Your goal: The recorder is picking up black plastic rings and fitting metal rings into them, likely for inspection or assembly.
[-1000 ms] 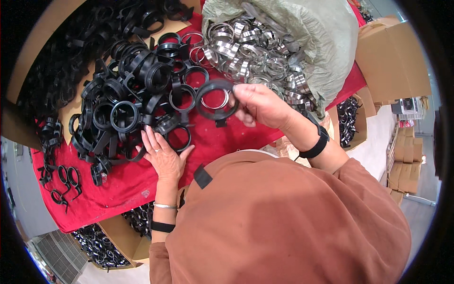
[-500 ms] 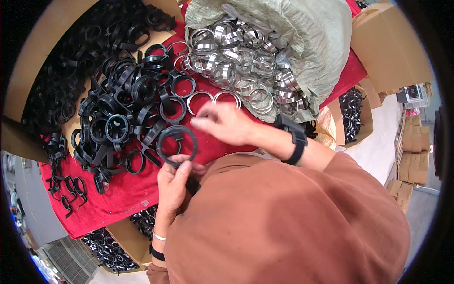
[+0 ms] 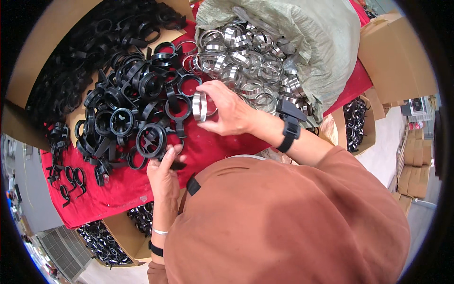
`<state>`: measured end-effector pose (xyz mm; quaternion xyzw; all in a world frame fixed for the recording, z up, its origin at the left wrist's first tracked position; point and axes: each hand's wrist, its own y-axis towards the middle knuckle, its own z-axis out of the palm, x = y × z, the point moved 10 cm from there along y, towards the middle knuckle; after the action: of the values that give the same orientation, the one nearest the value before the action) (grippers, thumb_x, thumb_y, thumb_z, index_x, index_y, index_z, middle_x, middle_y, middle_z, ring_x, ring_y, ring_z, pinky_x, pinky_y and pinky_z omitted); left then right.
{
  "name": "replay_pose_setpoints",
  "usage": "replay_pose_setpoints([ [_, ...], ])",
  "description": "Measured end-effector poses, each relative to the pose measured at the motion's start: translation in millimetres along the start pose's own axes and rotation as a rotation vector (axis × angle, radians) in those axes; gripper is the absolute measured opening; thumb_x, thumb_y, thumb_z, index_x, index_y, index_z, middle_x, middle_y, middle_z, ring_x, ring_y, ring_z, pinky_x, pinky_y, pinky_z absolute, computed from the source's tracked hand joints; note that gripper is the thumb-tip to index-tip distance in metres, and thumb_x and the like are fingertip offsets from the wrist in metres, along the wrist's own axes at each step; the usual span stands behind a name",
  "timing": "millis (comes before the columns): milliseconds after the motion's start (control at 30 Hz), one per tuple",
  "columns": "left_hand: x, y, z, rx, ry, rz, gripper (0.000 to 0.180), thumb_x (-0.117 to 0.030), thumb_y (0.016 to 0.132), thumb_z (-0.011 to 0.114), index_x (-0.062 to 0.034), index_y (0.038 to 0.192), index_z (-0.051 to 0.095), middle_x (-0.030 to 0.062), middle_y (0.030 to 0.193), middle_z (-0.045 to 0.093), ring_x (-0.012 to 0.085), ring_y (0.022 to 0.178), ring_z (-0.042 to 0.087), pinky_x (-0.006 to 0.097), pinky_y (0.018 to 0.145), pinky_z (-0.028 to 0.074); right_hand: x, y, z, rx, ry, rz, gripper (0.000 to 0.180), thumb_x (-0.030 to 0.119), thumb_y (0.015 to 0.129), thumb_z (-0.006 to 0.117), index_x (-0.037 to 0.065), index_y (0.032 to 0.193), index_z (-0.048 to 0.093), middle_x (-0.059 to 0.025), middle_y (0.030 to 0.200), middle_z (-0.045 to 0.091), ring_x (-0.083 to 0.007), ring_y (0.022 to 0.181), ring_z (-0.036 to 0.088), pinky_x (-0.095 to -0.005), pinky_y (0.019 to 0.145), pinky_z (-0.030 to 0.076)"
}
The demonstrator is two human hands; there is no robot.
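Note:
My left hand [image 3: 164, 176] grips a round black plastic ring [image 3: 151, 155] by its lower edge, thumb in front, over the near edge of the black pile. My right hand [image 3: 231, 112] pinches a shiny metal ring [image 3: 196, 107] between thumb and fingers, just above the red cloth. That ring stands nearly edge-on, and a thin metal arc shows behind the fingers; whether it belongs to a second ring I cannot tell. Left of both hands lies a heap of black rings with handles [image 3: 122, 122]. Many loose metal rings [image 3: 231, 73] lie beyond my right hand.
The metal rings spill from a pale green woven sack [image 3: 326, 52]. A large cardboard box [image 3: 28, 61] of black parts stands at the far left. The red cloth [image 3: 118, 199] covers the table. More boxes of parts [image 3: 354, 123] sit below on the right and near left.
My right hand has closed on a metal ring where two lay on the cloth. My left hand has moved a little left with the black ring, which is tilted differently.

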<state>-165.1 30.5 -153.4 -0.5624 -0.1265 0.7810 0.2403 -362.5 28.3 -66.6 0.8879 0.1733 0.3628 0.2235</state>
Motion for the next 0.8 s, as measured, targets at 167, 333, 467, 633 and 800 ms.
replay_pose_setpoints([
  [167,12,14,37,0.142,-0.180,-0.079,0.028,-0.013,0.083,0.064,0.0028,0.103,0.053,0.0154,0.097,0.064,0.0191,0.077,0.063,0.031,0.074,0.050,33,-2,-8,-0.054,0.296,-0.005,0.075,0.009,0.062,0.079,-0.003,0.123,0.036,-0.0192,0.119,0.043,-0.0291,0.107,0.051,-0.0361,0.086,0.049],
  [333,-8,14,52,0.254,-0.103,0.044,0.019,-0.003,0.083,0.060,0.0013,0.100,0.054,0.0130,0.089,0.064,0.0190,0.077,0.064,0.030,0.073,0.053,34,-14,-3,-0.082,0.470,0.028,0.076,0.005,0.062,0.079,-0.002,0.124,0.036,-0.0178,0.121,0.043,-0.0265,0.110,0.050,-0.0351,0.091,0.047],
  [467,-60,2,48,0.198,0.211,0.442,0.024,0.006,0.081,0.059,0.0006,0.103,0.052,0.0085,0.090,0.062,0.0139,0.079,0.062,0.024,0.066,0.051,39,-19,-5,0.035,0.355,0.078,0.071,0.006,0.061,0.075,-0.001,0.122,0.040,-0.0191,0.113,0.049,-0.0325,0.104,0.053,-0.0371,0.089,0.045],
  [633,-87,-9,71,0.294,0.490,0.535,0.020,0.005,0.080,0.061,0.0009,0.099,0.054,0.0056,0.087,0.063,0.0064,0.075,0.056,0.020,0.064,0.045,53,-20,-9,0.108,0.260,-0.006,0.069,0.004,0.065,0.072,-0.001,0.126,0.039,-0.0204,0.115,0.048,-0.0355,0.103,0.052,-0.0388,0.087,0.046],
  [800,-85,-11,76,0.391,0.585,0.479,0.022,0.004,0.082,0.059,0.0006,0.102,0.053,0.0085,0.094,0.063,0.0124,0.088,0.059,0.024,0.078,0.046,69,-16,-11,0.146,0.081,-0.090,0.068,0.008,0.064,0.073,0.001,0.124,0.042,-0.0170,0.104,0.051,-0.0319,0.092,0.055,-0.0375,0.076,0.050],
])
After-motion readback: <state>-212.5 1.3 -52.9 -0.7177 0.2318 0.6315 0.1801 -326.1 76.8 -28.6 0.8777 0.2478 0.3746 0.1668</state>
